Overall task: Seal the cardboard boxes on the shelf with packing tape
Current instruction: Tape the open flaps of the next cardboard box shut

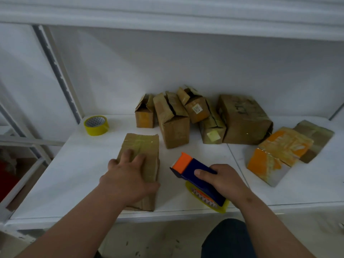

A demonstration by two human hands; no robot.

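The flat brown cardboard box [141, 164] lies on the white shelf [74, 174], long axis running away from the person, left hand [128, 177] spread flat on it, right hand [223, 180] just beside gripping the blue-and-orange tape dispenser [195, 175].

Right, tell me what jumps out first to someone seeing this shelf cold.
The blue and orange tape dispenser at the shelf's front edge, gripped by the right hand, catches the eye first. Beside it the left hand rests flat on a cardboard box lying on the white shelf. A yellow tape roll sits at the back left, and a cluster of worn boxes stands behind.
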